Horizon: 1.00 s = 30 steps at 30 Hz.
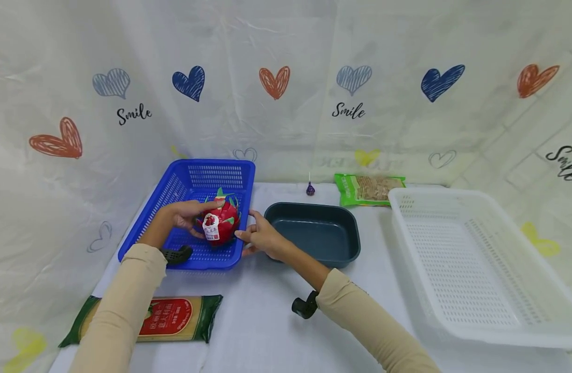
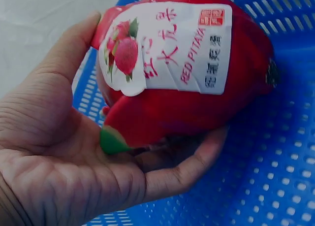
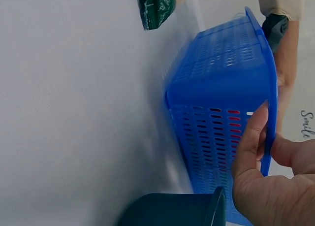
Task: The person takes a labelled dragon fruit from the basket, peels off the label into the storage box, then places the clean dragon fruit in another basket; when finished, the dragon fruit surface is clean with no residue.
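Note:
A red dragon fruit [image 1: 224, 221] with green-tipped scales and a white "RED PITAYA" label is inside the blue perforated basket [image 1: 192, 257]. My left hand [image 1: 187, 213] reaches in over the basket's left side and grips the fruit, thumb on one side and fingers curled beneath, as the left wrist view shows [image 2: 187, 113]. At the basket's right side, my right hand [image 1: 262, 237] pinches the rim between thumb and fingers. The right wrist view shows that rim [image 3: 272, 88] held, with red showing through the slots in the wall.
A dark teal tub [image 1: 314, 233] stands just right of the basket. Behind it lie a purple lollipop [image 1: 310, 189] and a green-edged food packet [image 1: 370, 189]. A large white basket [image 1: 468, 269] is at the right. A pasta packet [image 1: 174, 318] lies front left, partly under my left sleeve.

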{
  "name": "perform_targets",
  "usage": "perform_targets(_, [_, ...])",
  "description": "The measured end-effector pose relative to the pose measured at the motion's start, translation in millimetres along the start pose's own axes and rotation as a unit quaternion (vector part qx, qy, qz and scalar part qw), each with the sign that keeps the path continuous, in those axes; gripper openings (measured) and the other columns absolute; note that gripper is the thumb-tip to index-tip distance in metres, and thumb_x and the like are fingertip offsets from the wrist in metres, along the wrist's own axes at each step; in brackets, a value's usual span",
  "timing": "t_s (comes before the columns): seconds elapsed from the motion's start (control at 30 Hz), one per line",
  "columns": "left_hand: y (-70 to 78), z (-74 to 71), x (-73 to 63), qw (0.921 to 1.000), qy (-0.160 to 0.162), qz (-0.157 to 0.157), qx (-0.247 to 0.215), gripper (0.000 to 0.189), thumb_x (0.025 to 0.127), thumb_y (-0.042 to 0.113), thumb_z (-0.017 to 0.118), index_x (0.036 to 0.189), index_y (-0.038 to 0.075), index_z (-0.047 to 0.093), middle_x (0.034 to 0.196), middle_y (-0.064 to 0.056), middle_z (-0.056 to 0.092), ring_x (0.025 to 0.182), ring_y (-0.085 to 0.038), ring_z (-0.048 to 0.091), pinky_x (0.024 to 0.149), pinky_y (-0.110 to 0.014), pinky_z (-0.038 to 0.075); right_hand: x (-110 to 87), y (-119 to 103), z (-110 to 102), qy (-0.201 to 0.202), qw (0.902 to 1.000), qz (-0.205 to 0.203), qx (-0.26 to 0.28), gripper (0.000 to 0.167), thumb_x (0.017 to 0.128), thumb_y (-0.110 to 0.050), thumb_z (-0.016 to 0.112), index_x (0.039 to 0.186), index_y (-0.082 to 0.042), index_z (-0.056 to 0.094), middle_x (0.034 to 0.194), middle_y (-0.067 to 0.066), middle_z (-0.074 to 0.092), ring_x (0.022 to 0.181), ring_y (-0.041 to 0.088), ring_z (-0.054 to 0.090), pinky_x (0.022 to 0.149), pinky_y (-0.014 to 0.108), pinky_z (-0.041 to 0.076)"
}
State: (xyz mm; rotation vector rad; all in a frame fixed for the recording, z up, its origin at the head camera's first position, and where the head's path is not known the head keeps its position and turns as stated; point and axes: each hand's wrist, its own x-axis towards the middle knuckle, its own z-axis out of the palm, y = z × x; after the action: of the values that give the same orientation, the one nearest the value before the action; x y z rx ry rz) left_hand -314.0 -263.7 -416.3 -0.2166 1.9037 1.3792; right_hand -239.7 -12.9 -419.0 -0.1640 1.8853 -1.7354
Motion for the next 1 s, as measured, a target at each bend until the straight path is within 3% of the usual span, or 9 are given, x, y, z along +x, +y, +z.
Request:
perform_targets(0.23, [-1.4,-5.0,-2.2,1.0,-0.002,0.005,0.006,0.082,0.094,0.053,0.055,0.148,0.004,0.019,0.144,-0.021,0.034,0.129,-0.04,0.04,0.089,-0.052,0.056,-1.4,-0.4,1.8,-0.005,1.0,-0.005,-0.004,0.077,0.095,-0.017,0.063,0.155,-0.017,0.016,0.093,0.012,0.063,0.084,0.019,0.068,0.065,0.031,0.06])
perform_targets(0.47, [1.4,-3.3,-1.3,0.9994,-0.027,0.008,0.02,0.08,0.095,0.051,0.053,0.151,0.007,0.017,0.145,-0.02,0.034,0.127,-0.038,0.04,0.089,-0.046,0.056,-1.4,1.1,0.1,-0.001,1.0,-0.008,-0.004,0.076,0.095,-0.017,0.063,0.155,-0.018,0.017,0.095,0.014,0.064,0.085,0.019,0.068,0.065,0.031,0.06])
perform_targets(0.63, [0.5,-1.8,-2.3,0.9987,-0.049,0.01,0.003,0.084,0.094,0.048,0.058,0.153,0.009,0.012,0.149,-0.02,0.029,0.134,-0.041,0.034,0.09,-0.054,0.055,-0.9,2.9,0.4,-0.002,1.0,-0.004,-0.002,0.076,0.095,-0.017,0.063,0.155,-0.019,0.017,0.096,0.014,0.064,0.086,0.021,0.068,0.065,0.031,0.06])
perform_targets(0.8, [1.9,1.0,-6.1,0.9988,-0.046,0.014,0.0,0.086,0.094,0.046,0.059,0.153,0.006,0.011,0.149,-0.022,0.028,0.135,-0.042,0.036,0.092,-0.055,0.054,-0.9,3.7,1.2,-0.005,0.9999,-0.012,0.005,0.075,0.095,-0.017,0.063,0.155,-0.018,0.017,0.095,0.014,0.063,0.084,0.02,0.068,0.064,0.032,0.06])
perform_targets(1.0, [7.8,7.9,-3.8,0.9988,-0.014,0.042,-0.019,0.097,0.095,0.041,0.06,0.154,0.027,-0.016,0.156,-0.024,0.013,0.139,-0.048,0.028,0.091,-0.061,0.052,-1.9,2.9,0.0,-0.003,0.9999,-0.017,0.0,0.075,0.095,-0.018,0.062,0.155,-0.017,0.016,0.097,0.014,0.064,0.083,0.019,0.069,0.065,0.033,0.061])
